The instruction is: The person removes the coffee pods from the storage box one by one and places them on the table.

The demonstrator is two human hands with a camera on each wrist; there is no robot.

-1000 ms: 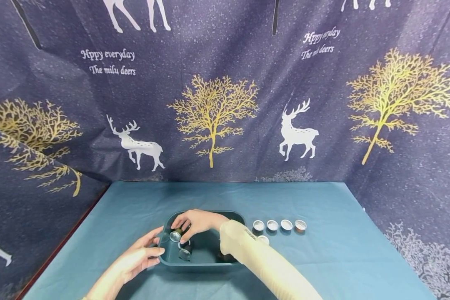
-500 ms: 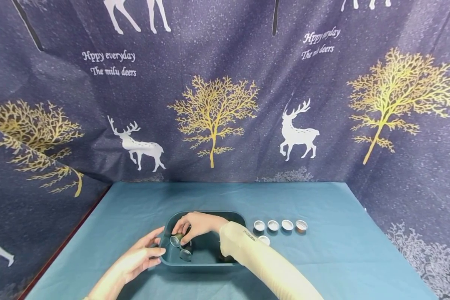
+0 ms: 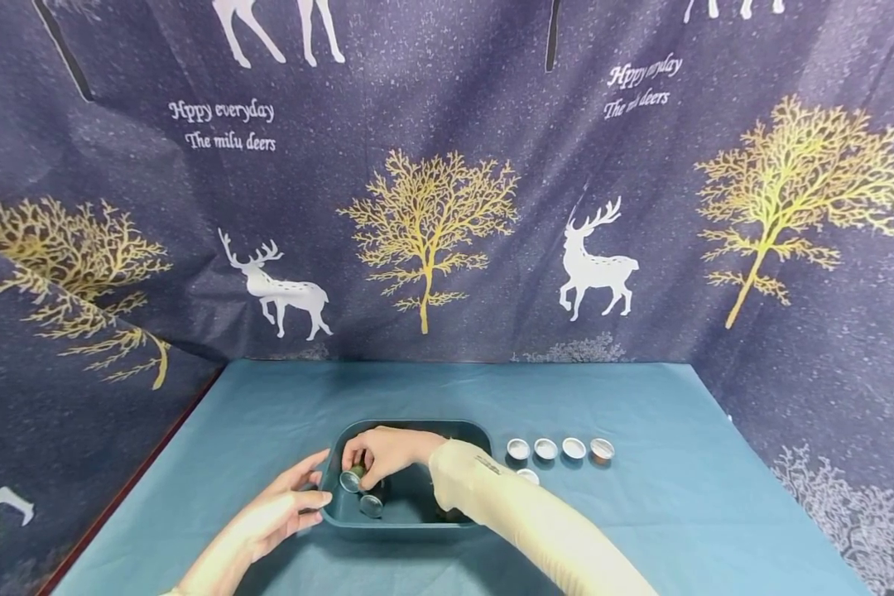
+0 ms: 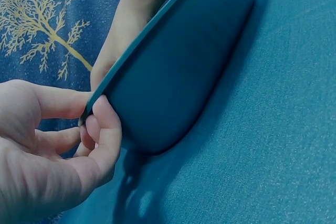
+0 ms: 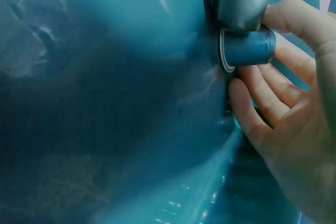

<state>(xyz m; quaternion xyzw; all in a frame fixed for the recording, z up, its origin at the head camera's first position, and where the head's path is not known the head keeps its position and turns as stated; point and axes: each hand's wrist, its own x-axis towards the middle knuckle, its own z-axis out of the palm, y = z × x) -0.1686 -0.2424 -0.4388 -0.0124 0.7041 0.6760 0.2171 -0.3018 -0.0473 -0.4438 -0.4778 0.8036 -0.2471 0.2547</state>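
Note:
A dark teal plastic tub (image 3: 410, 531) sits on the cloth-covered table. My left hand (image 3: 283, 501) pinches its left rim, the thumb on one side and the fingertips on the other. Inside the tub's left end, my right hand (image 3: 389, 452) holds a small coffee capsule (image 3: 353, 479) between thumb and fingers, its foil lid toward me. Another capsule (image 3: 372, 506) lies just below the thumb. In the right wrist view a dark blue capsule (image 5: 253, 48) lies sideways between the fingers, and a silver capsule (image 5: 242, 3) is right against it, beside the thumb.
Right of the tub, several capsules stand in a row with pale lids, among them one brown capsule (image 3: 602, 451). One more capsule (image 3: 527, 477) stands nearer, partly hidden by the right sleeve (image 3: 521, 517). A patterned dark curtain (image 3: 447, 331) hangs behind the table.
The right hand and the capsule in its fingers have shifted slightly toward me inside the tub. The left hand keeps its hold on the rim. The head view has turned a little left.

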